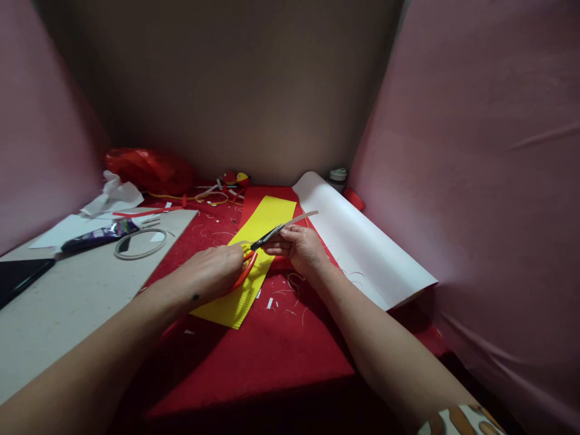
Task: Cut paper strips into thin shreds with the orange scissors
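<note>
My left hand (216,270) is closed around the orange handles of a pair of scissors (247,270), whose dark blades point right and away from me. Between the fingers of my right hand (301,246) is a thin pale strip (304,216), its far end sticking out past the fingertips. The blades lie along the strip, close to my right fingers; whether they are cutting into it I cannot tell. Beneath both hands lies a yellow corrugated sheet (272,214) on the red cloth (272,374).
A curled white sheet (357,235) lies at the right. On the left board (99,302) are a purple tube (99,235), a ring (140,244) and a dark flat object (22,278). A red plastic bag (149,169) sits behind. Scraps (270,302) litter the cloth.
</note>
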Demonstrator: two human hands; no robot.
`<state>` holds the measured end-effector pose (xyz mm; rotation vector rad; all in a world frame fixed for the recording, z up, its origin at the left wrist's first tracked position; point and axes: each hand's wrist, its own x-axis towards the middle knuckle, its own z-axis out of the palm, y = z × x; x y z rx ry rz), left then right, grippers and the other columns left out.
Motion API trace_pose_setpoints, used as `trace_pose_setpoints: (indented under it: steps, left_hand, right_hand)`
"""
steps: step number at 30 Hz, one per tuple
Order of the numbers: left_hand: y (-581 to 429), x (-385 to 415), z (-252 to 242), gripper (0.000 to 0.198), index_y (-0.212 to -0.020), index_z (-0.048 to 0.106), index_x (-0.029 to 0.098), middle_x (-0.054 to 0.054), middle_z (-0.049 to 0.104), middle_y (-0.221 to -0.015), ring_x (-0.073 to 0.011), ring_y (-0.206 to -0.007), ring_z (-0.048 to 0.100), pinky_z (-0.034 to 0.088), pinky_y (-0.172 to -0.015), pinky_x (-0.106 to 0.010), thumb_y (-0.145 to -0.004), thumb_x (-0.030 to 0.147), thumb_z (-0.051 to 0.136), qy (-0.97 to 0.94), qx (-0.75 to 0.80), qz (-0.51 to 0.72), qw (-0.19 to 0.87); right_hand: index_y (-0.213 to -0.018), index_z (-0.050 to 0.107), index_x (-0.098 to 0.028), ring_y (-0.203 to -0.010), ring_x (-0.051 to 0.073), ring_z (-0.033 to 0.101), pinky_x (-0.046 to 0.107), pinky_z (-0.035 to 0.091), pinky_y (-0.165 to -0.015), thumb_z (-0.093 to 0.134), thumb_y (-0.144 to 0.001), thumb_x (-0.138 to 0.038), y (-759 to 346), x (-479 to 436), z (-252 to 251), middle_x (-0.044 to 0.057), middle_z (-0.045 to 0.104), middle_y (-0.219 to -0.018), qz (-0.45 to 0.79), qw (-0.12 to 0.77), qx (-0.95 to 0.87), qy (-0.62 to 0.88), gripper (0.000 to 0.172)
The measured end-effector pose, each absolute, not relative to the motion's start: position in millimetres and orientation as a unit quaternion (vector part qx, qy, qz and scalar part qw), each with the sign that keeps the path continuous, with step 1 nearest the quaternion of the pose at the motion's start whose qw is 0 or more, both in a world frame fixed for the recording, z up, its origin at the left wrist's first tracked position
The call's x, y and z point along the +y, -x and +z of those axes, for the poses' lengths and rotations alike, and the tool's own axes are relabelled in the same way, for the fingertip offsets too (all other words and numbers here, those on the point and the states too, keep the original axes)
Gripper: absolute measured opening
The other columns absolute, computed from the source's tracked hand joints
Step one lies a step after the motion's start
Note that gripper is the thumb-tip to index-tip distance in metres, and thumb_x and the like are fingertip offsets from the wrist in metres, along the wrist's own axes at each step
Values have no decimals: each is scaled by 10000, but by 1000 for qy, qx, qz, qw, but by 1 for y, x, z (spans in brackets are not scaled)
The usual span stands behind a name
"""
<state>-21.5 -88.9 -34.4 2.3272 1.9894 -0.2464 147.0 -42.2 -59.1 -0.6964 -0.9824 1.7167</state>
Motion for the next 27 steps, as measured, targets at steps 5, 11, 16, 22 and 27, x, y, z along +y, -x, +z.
trace_pose_setpoints:
  steps: [5,11,16,22,27]
  left_hand:
    - [17,-90,-33,444,-998,545,189,-144,656,-808,-264,-712,629,427,-574,-344,-864,378,167,-757,647,-85,30]
    - [18,-91,-33,486,-1012,550,175,-176,655,-861,-326,-788,631,431,-570,-377,-865,412,152,-773,629,-82,-4]
    - [19,-91,-33,407,-992,569,167,-170,658,-855,-321,-785,634,433,-580,-366,-855,350,233,-777,623,-92,-10]
    - [16,-92,-27,412,-961,593,171,-167,659,-839,-283,-739,633,424,-567,-328,-844,394,266,-767,632,-109,4]
    - [16,-94,-25,461,-949,583,178,-158,660,-850,-276,-722,628,404,-538,-323,-856,425,205,-775,625,-98,9]
  right_hand:
    - [-701,575,-115,-535,151,660,261,559,-554,475,-779,-73,-146,-43,-59,67,689,-600,709,500,-403,290,133]
    - [-704,576,-111,-546,154,665,265,561,-564,498,-780,-84,-147,-41,-61,65,690,-612,712,499,-405,283,112]
    - [-688,553,-120,-582,171,679,274,558,-563,489,-779,-84,-147,-41,-63,71,693,-623,713,502,-396,288,117]
    - [-744,558,-130,-518,161,656,287,546,-541,515,-739,-77,-150,-39,-62,57,682,-666,683,530,-403,299,68]
    - [-713,498,-163,-465,156,635,278,535,-488,504,-764,-110,-154,-36,-60,35,649,-596,669,550,-384,319,74]
